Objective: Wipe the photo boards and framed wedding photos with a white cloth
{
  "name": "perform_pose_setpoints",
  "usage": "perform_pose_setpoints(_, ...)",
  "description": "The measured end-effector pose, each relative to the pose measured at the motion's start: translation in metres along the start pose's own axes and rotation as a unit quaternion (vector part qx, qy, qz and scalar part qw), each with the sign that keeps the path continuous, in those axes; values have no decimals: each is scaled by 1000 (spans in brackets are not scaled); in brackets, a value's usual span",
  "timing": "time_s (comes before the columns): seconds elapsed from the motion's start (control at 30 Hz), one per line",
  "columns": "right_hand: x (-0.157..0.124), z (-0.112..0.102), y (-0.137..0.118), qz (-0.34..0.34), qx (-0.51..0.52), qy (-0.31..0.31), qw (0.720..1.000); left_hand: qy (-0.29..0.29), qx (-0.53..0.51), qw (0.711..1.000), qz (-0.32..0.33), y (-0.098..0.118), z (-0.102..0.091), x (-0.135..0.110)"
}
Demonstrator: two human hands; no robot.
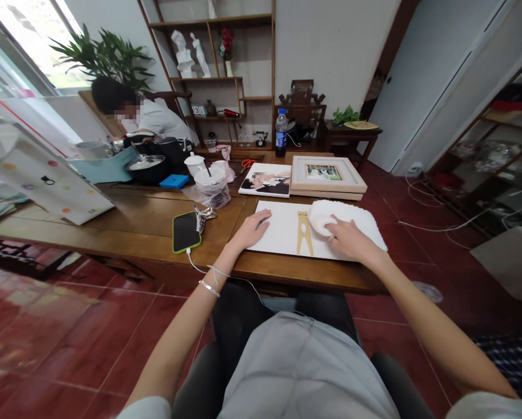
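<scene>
A white board lies flat near the front edge of the wooden table. My left hand rests palm down on the board's left edge, fingers stretched out. My right hand presses a white cloth onto the board's right part, fingers curled over a bunched fold. A gold stand-shaped piece lies on the board between the two hands.
A phone in a green case with a cable lies left of the board. Behind it are a photo print, a framed picture, a plastic bag with cups, a water bottle. Another person sits far left by pots.
</scene>
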State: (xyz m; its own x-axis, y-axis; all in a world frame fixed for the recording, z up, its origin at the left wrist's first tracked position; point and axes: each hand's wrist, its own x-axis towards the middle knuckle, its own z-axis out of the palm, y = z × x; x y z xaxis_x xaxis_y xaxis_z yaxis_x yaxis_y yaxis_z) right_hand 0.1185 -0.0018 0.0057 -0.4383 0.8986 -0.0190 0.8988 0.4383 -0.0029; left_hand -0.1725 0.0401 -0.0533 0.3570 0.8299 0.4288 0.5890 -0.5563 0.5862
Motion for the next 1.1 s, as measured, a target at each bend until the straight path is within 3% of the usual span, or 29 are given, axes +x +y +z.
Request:
perform_pose_setpoints(0.2,-53,-24,-38,-53,-11,-68,996,0,-2,1000,-5,2,0,0)
perform_pose_setpoints(0.33,-62,-31,-42,-58,-19,-77,995,1,2,1000,-5,2,0,0)
perform_pose_setpoints(0.53,-27,-22,-25,-45,2,-27,999,-1,-3,1000,-4,2,-1,0)
perform_pose_setpoints(0.83,48,4,-8,12,135,117,984,1,-1,1000,-4,0,0,0)
perform_pose_setpoints(0.97,63,5,-14,-11,105,108,989,-1,7,1000,-5,1,-1,0)
perform_pose_setpoints(1.1,58,4,-28,-44,42,78,995,-5,3,1000,-4,1,-1,0)
